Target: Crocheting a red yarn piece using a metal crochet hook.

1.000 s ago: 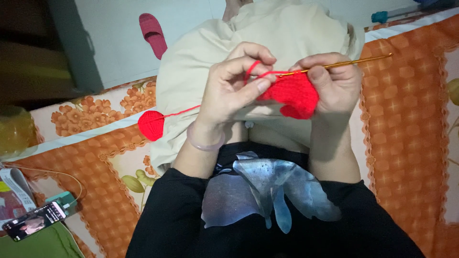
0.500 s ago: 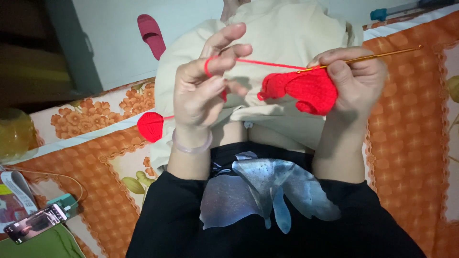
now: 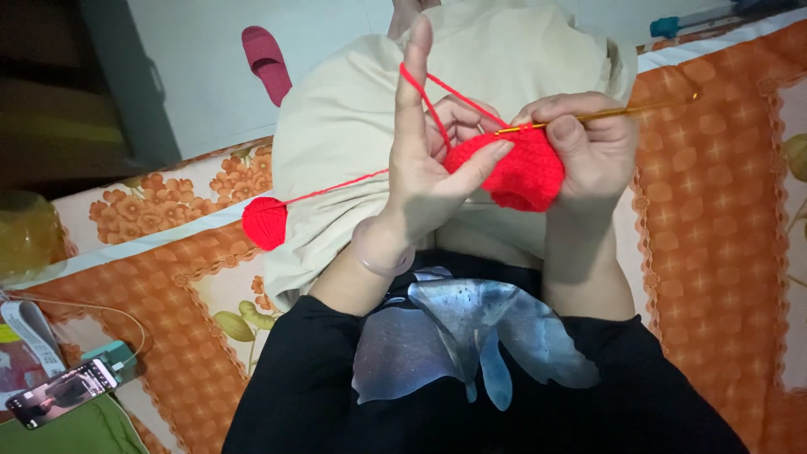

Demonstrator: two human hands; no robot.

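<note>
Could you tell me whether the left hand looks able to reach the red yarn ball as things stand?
Probably yes: the yarn ball lies uncovered beside the left hand, though yarn is looped over its finger.

An orange bedsheet (image 3: 714,219) with a floral pattern covers the surface. 1 dark pink slipper (image 3: 266,63) lies on the pale floor (image 3: 202,67) beyond. At lower left, a phone (image 3: 59,393) rests beside a green cloth (image 3: 76,433), near a yellowish container (image 3: 25,240).

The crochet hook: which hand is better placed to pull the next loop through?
Probably the right hand: it already grips the crochet hook, tip at the red piece. The left hand only tensions the yarn.
</note>
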